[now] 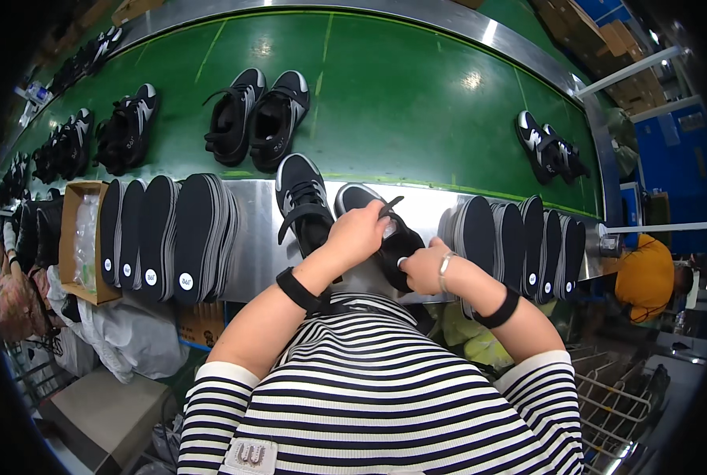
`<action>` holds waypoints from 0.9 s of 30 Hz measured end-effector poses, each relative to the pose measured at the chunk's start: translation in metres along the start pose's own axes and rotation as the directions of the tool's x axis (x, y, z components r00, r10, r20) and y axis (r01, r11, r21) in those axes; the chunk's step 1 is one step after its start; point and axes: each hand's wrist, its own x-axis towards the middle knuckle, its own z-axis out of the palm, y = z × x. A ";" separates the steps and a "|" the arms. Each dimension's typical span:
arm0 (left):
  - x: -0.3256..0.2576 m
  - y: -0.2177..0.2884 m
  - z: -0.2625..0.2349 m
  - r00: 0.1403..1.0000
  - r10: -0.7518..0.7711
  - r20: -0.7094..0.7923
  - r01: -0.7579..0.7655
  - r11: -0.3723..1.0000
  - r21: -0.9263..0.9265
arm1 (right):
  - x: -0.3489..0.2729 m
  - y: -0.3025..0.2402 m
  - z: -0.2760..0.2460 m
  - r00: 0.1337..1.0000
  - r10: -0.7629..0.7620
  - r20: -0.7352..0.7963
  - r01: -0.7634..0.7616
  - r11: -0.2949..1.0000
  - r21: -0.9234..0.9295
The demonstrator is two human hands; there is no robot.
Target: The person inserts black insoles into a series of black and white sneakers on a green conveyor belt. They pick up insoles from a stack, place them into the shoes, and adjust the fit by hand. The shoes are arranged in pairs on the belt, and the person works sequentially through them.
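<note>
A black sneaker (401, 242) with a grey toe stands at the metal edge of the bench in front of me, between both hands. My left hand (360, 235) is closed at its tongue and strap, fingers partly inside the opening. At the heel, my right hand (426, 267) grips the collar, its fingertips reaching into the shoe. A small white spot shows beside those fingertips; what it belongs to is hard to make out. Left of this shoe lies a matching sneaker (300, 190), its strap loose and no hand on it.
Stacks of black insoles (203, 237) stand on the left, and more insole stacks (480, 237) on the right. A cardboard box (70, 237) holds clear plastic. Pairs of sneakers (278, 119) sit on the green conveyor belt (401, 103). A person in orange (642, 277) is at far right.
</note>
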 end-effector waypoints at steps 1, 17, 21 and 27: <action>0.000 -0.001 0.001 1.000 0.011 -0.002 -0.011 1.000 -0.022 | -0.001 0.003 0.007 1.000 -0.014 -0.012 0.014 1.000 -0.010; 0.005 -0.007 0.000 0.994 0.089 0.063 -0.072 0.971 -0.229 | 0.023 0.018 0.044 0.894 -0.076 -0.441 0.184 0.961 0.206; -0.004 -0.006 0.000 0.989 0.130 0.069 -0.105 0.952 -0.286 | 0.040 0.023 0.056 0.828 0.217 -0.517 0.396 0.427 0.813; 0.000 0.005 -0.009 0.989 0.037 0.146 -0.009 0.983 -0.185 | 0.038 -0.001 0.045 0.780 0.485 -0.396 0.511 -0.128 0.850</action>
